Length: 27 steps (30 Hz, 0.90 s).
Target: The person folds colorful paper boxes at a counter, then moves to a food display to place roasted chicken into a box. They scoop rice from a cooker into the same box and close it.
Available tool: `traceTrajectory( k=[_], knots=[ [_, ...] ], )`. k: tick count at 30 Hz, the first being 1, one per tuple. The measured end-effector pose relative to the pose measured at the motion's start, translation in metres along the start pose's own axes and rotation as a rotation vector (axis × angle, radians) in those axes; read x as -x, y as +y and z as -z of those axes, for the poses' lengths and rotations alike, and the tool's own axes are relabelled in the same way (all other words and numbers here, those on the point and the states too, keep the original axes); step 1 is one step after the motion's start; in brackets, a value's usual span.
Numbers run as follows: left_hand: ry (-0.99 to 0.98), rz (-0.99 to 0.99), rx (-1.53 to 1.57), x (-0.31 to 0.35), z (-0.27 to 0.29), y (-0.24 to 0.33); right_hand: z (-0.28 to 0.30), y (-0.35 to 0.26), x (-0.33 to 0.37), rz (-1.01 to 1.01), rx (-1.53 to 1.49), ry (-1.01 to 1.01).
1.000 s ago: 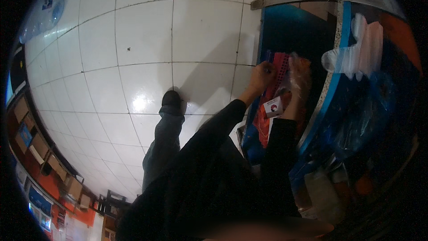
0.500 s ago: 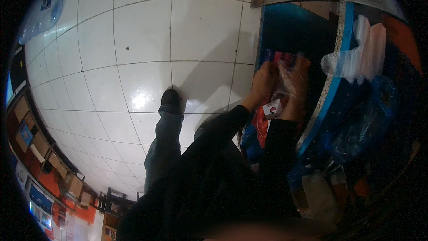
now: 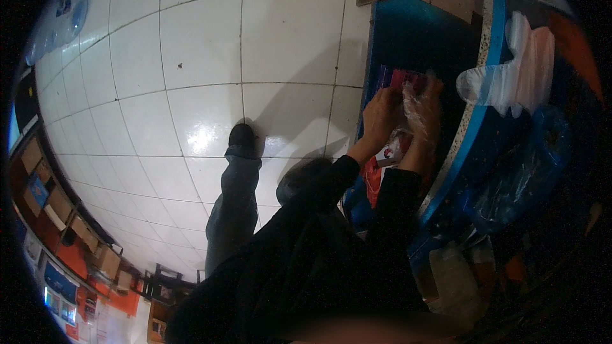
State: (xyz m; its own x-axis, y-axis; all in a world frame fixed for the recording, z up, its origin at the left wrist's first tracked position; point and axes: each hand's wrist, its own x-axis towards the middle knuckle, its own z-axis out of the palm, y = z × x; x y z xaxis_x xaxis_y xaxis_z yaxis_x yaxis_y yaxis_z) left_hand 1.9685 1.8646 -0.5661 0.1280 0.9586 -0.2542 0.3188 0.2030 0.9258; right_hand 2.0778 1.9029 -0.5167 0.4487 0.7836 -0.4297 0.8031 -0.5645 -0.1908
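The person wears a black top with long sleeves that go down to the wrists. Both hands, the left hand (image 3: 380,114) and the right hand (image 3: 424,111), are bare, with no gloves. The trousers (image 3: 233,210) are dark grey. One black shoe (image 3: 242,135) shows at the end of the leg.

Dim, bluish scene; glare patch on glossy floor tiles (image 3: 197,134); heavy fisheye bending, black vignette at rim.
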Motion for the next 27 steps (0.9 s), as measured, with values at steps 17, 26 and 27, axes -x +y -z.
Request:
traceTrajectory(
  k=[17, 26, 27],
  knots=[
    [-0.237, 0.023, -0.047, 0.019, 0.041, -0.013, 0.0, -0.011, 0.002, -0.007, -0.02, 0.013],
    [0.217, 0.312, 0.127, 0.052, 0.2, 0.031, 0.014, -0.055, 0.036, 0.051, 0.092, 0.158],
    [0.229, 0.215, -0.015, 0.057, 0.222, 0.04, 0.021, -0.072, 0.056, 0.045, 0.009, 0.216]
  ],
)
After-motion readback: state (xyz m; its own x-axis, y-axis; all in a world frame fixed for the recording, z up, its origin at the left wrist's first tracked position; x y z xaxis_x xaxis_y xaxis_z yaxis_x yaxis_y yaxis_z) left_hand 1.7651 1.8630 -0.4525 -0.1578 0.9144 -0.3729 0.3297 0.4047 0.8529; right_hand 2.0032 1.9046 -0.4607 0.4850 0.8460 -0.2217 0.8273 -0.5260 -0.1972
